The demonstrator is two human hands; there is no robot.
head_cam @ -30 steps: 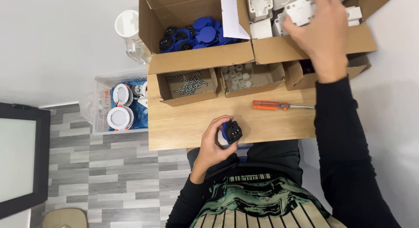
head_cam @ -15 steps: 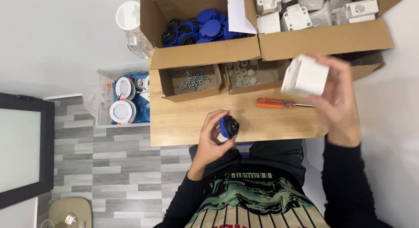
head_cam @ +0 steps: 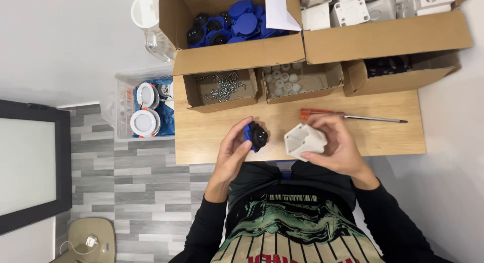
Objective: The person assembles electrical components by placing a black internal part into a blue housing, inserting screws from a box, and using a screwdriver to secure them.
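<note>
At frame centre, over the wooden table, the right hand curls its fingers around a white plastic box. Just left, the left hand, palm up, grasps a blue-and-black socket insert.

Matt white plastic box; smooth wooden table.

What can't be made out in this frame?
- Head view, white box: its far side, hidden by the right hand.
- Blue-black part: its back, covered by the left hand.
- White housings: cut off by the top edge.
- Screws: too small to count.
</note>
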